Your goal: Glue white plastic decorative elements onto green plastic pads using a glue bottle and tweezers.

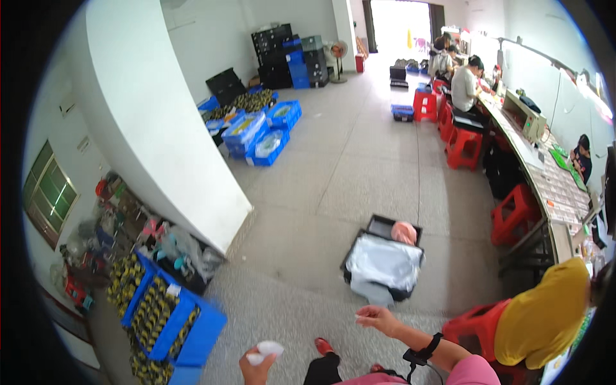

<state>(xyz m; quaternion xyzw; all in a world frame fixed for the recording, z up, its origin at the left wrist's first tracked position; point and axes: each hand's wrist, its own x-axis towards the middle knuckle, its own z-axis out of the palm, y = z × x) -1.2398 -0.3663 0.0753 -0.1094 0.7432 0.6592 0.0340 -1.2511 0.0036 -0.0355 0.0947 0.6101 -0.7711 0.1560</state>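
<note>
Two bare hands are held out above the speckled floor (308,256). The left hand (251,370) grasps a white rounded piece (271,348) between thumb and fingers, near the right edge of a blue crate (204,330) filled with yellow-and-black parts (160,314). The right hand (382,319) has its fingertips drawn close together; whether they pinch something small, I cannot tell. Beyond it, on the floor, lies a black tray (380,226), covered by a pale plastic sheet (385,260) that hangs over the tray's near edge, with a pink bundle (404,232) at its far right corner. Red stools (463,147) line the left edge of a long table (536,168), and a person in yellow (542,314) sits near its closest end.
</note>
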